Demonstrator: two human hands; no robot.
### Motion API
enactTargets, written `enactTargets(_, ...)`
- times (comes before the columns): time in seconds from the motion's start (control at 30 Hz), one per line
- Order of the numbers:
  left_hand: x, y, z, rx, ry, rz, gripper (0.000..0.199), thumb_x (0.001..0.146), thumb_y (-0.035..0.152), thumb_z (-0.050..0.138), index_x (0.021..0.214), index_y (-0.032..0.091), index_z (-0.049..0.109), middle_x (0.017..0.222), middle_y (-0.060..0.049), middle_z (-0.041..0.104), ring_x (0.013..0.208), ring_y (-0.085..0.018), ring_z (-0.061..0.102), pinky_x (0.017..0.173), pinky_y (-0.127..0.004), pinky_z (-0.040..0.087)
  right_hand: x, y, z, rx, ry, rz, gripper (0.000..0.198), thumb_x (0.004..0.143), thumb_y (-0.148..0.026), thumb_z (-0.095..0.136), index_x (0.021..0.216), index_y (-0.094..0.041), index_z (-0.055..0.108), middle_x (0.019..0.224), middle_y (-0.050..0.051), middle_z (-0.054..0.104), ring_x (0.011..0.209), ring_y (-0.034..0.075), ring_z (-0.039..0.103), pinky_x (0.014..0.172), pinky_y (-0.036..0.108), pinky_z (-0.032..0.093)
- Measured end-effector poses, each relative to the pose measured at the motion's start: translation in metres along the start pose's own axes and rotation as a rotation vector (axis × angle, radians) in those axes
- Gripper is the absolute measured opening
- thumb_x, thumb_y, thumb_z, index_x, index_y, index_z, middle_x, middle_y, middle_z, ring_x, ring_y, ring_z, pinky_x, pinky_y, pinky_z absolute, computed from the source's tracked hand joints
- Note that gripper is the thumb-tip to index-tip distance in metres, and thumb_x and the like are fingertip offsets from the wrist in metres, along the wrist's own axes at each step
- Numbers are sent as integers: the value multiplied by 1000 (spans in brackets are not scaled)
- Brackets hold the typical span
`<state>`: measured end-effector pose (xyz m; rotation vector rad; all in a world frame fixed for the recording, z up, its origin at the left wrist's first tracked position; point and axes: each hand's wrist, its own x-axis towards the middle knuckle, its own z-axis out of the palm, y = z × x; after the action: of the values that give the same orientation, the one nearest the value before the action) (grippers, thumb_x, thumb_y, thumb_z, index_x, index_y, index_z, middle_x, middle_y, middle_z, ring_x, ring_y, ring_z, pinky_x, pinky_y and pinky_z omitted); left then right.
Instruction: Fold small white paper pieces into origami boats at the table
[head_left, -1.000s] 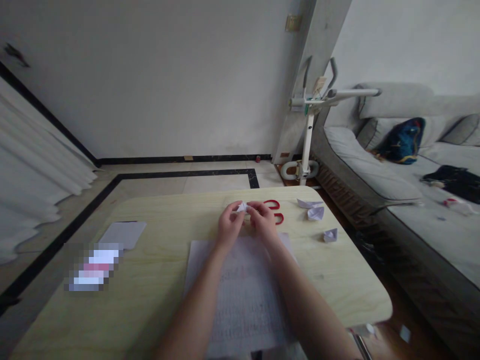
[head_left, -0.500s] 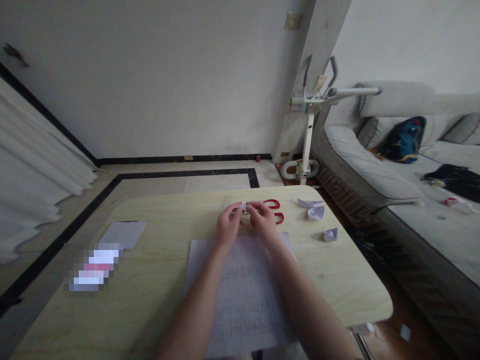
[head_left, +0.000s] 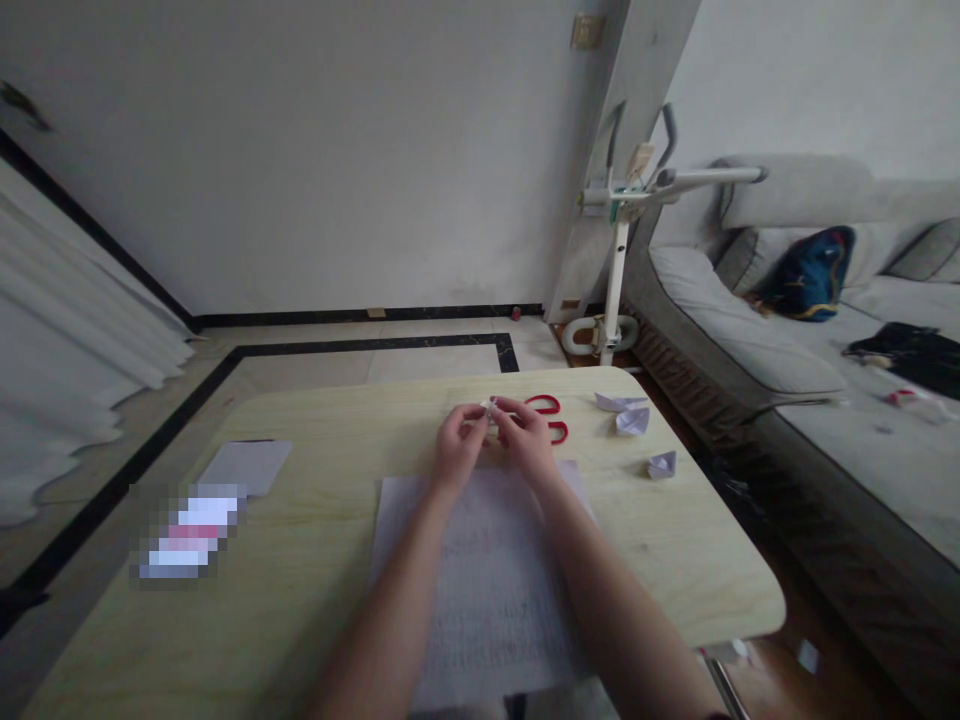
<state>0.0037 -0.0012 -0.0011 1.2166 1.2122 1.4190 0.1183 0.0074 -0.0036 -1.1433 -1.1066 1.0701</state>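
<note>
Between my fingertips is a small white piece of paper [head_left: 489,408], mostly covered by the fingers. My left hand [head_left: 459,440] pinches it from the left, and my right hand [head_left: 523,428] pinches it from the right. Just beyond the right hand lie scissors with red handles [head_left: 557,432]; their blades are hidden behind that hand. A large printed sheet [head_left: 491,590] lies flat under my forearms. Over on the right are folded paper pieces: a pointed one [head_left: 616,402], a boat-like one [head_left: 632,422] and a smaller one [head_left: 662,465].
On the left of the pale wooden table [head_left: 322,560] lies a stack of white paper [head_left: 251,467], beside a pixelated, blurred-out object [head_left: 191,535]. A grey sofa [head_left: 750,340] runs along the right, and white exercise equipment [head_left: 616,270] stands behind the table.
Both hands stay at nearly the same place, with the fingers shifting slightly around the small paper. The view has tilted a little; the objects on the table lie as before.
</note>
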Motion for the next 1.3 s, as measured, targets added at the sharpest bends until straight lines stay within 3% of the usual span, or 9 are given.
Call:
enactTargets(0.2,0,-3,1,-23,-53,-4,47,74,40,70,113,15,60,93,-8,69,65,-14,64,54,-23,51,0,-1,0,1,-13,3,26,73,-36,69,90,-18,74,80,6,72,59,15,59,52,25,43)
enactTargets(0.5,1,-5,-1,-23,-112,-18,46,77,42,68,113,12,66,98,-11,71,73,-17,66,56,-22,52,1,2,-2,9,-18,15,31,73,-40,71,94,-18,76,70,4,69,59,16,58,51,26,42)
enactTargets(0.7,1,-3,1,-43,-50,-35,51,73,42,72,114,13,62,90,-9,70,68,-16,65,53,-22,51,2,3,-2,22,10,12,31,72,-39,72,94,-18,77,65,3,66,59,15,57,52,25,41)
enactTargets(0.97,3,-5,2,-33,-87,-9,35,80,38,66,105,14,62,90,-8,70,69,-16,66,51,-21,50,3,3,-3,7,9,-3,33,72,-38,71,97,-18,77,71,3,69,64,16,59,55,25,44)
enactTargets(1.1,2,-9,1,98,-60,86,25,88,28,55,109,15,61,88,-8,71,67,-15,65,55,-23,51,3,5,-2,-75,28,-89,27,75,-34,68,95,-19,77,80,5,71,69,17,60,63,28,46)
enactTargets(1.3,1,-18,-4,329,-20,183,31,93,24,47,122,17,56,85,-6,72,62,-14,64,61,-25,51,-3,7,1,-381,41,-269,28,82,-31,60,102,-18,74,77,5,66,59,14,55,59,27,45)
